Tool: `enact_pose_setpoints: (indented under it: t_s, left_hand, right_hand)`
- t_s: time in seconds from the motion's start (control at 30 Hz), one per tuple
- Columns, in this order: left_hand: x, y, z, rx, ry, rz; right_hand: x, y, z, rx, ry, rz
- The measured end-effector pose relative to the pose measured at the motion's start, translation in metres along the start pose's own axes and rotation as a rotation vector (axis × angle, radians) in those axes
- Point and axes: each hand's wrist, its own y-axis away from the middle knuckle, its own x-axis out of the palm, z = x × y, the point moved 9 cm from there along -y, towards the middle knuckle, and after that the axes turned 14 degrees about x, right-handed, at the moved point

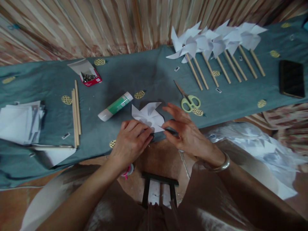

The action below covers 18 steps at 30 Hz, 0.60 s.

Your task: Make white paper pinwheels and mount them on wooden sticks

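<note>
One paper pinwheel at the bench's six o'clock edge, likely light and easily creased, suits holding near its hub; the left hand grips its seven o'clock side, the right hand, fingers spread, meets its four o'clock tip, pinch unclear.

Dim ltg w/ soft shadows; edges stretched.
</note>
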Motion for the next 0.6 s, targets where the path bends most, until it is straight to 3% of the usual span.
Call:
enact_pose_setpoints:
  t_s: [0.17,0.37,0.6]
  left_hand:
    - [0.006,-0.002,0.000,-0.009,0.032,0.039]
    - [0.006,0.001,0.000,-0.025,0.067,-0.022]
    - [0.008,0.008,-0.002,-0.046,0.140,-0.049]
  right_hand:
    - [0.000,-0.001,0.000,0.015,-0.061,0.004]
    - [-0.004,-0.003,-0.002,0.043,-0.136,-0.033]
    - [0.003,-0.007,0.001,0.040,-0.193,0.029]
